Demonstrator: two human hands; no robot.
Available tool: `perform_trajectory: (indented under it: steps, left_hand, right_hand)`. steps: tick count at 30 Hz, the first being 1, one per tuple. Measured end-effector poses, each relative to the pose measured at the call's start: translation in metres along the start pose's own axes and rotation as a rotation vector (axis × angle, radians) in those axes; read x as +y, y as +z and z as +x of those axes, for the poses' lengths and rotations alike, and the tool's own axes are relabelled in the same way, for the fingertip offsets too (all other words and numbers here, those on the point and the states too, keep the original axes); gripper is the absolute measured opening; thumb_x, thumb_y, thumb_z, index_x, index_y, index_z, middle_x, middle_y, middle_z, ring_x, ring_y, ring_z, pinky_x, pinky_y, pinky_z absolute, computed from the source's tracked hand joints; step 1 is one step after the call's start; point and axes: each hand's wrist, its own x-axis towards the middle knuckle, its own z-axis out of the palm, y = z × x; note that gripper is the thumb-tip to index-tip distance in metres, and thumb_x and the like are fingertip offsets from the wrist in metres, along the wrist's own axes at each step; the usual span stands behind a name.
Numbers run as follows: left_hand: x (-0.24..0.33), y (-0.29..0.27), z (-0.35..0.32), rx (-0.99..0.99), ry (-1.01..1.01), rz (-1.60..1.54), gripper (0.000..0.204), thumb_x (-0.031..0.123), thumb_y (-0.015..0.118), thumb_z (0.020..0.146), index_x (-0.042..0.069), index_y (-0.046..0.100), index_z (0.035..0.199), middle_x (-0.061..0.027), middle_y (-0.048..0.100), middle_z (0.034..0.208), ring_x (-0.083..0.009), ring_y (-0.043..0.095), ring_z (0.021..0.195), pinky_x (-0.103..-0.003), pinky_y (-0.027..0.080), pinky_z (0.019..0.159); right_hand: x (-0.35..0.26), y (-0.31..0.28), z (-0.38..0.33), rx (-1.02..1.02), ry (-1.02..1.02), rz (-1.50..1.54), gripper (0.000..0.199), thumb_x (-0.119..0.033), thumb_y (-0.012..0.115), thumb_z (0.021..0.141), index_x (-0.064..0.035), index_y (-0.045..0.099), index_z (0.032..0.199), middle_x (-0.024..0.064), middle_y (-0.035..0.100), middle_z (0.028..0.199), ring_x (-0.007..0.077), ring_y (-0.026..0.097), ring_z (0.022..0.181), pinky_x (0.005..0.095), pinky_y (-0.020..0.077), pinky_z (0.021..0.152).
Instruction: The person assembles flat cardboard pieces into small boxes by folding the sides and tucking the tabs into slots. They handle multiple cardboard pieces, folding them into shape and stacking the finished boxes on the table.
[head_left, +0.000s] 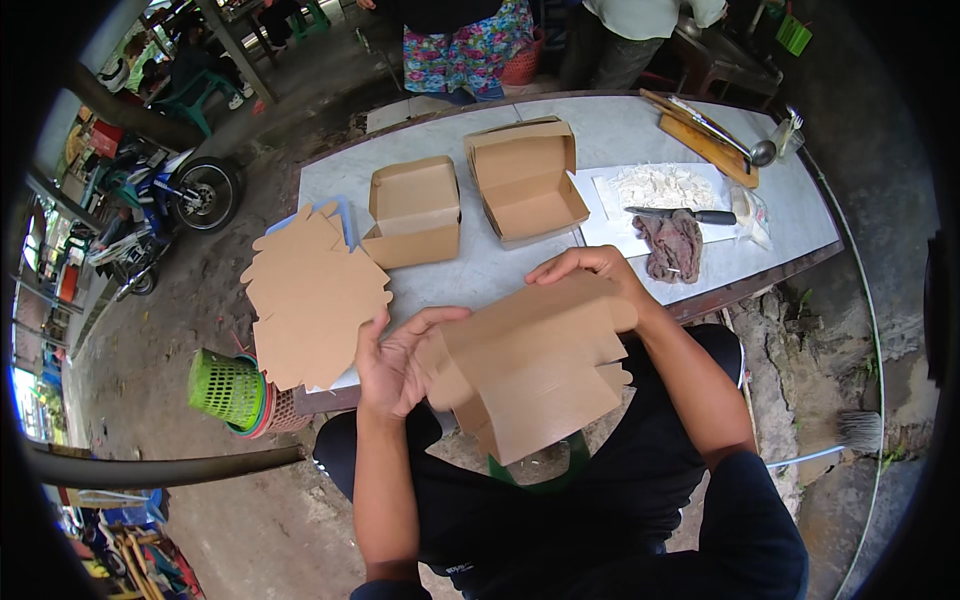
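Observation:
I hold a partly folded brown cardboard box blank [535, 360] above my lap, its side flaps standing out. My right hand [592, 272] is closed over its far right edge. At its left end, the palm and fingers of my left hand [398, 365] are loosely curled against a flap, thumb raised off the cardboard; some fingers are hidden behind it. A stack of flat box blanks [312, 300] lies left of my left hand, partly over a blue tray [346, 218]. Beyond my hands, two folded boxes stand with lids up: a smaller one [412, 240] and a larger one [530, 205].
At the table's [400, 140] right are a white board [625, 240] with white shreds, a knife [690, 215], a dark cloth [672, 245], a wooden board [700, 140] and a ladle [762, 153]. Green baskets [225, 388] stand at left. Two people stand beyond; a motorbike [165, 195] is parked left.

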Motion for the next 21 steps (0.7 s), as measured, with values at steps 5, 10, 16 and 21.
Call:
perform_trajectory:
  steps: [5, 10, 16, 21]
  left_hand:
    - [-0.006, -0.035, 0.002, -0.014, -0.024, 0.391, 0.034, 0.016, 0.077, 0.101, 0.0, 0.064, 0.128, -0.0137, 0.075, 0.12, -0.0166, 0.074, 0.106, -0.03, 0.059, 0.089]
    - [-0.007, -0.009, 0.006, 0.169, -0.063, 0.512, 0.05, -0.002, 0.087, 0.088, -0.002, 0.066, 0.133, -0.0117, 0.08, 0.114, -0.0138, 0.076, 0.096, -0.028, 0.06, 0.088]
    - [-0.015, -0.01, 0.009, 0.322, 0.04, 0.735, 0.04, 0.003, 0.089, 0.088, -0.002, 0.078, 0.126, -0.0114, 0.082, 0.108, -0.0134, 0.075, 0.094, -0.029, 0.061, 0.087]
    - [-0.02, 0.002, 0.008, 0.312, 0.147, 0.985, 0.031, 0.005, 0.089, 0.089, 0.0, 0.082, 0.119, -0.0083, 0.083, 0.103, -0.0107, 0.073, 0.09, -0.027, 0.06, 0.084]
  right_hand:
    - [-0.02, 0.017, 0.001, -0.021, -0.188, -0.39, 0.028, 0.001, 0.083, 0.084, -0.0066, 0.083, 0.112, 0.016, 0.082, 0.117, 0.0279, 0.079, 0.113, 0.0367, 0.0617, 0.097]
    - [-0.025, 0.014, -0.002, -0.043, -0.177, -0.459, 0.033, 0.0, 0.083, 0.085, -0.0092, 0.083, 0.117, 0.015, 0.081, 0.118, 0.0259, 0.079, 0.11, 0.0359, 0.0614, 0.095]
    - [-0.027, -0.004, -0.001, -0.136, 0.243, 0.081, 0.038, -0.012, 0.085, 0.09, -0.0113, 0.079, 0.127, 0.0107, 0.079, 0.116, 0.0184, 0.073, 0.105, 0.0363, 0.056, 0.097]
    - [-0.045, 0.028, 0.005, -0.075, 0.166, -0.425, 0.037, -0.017, 0.089, 0.087, -0.0099, 0.081, 0.123, 0.0108, 0.081, 0.11, 0.0211, 0.076, 0.1, 0.0349, 0.0576, 0.092]
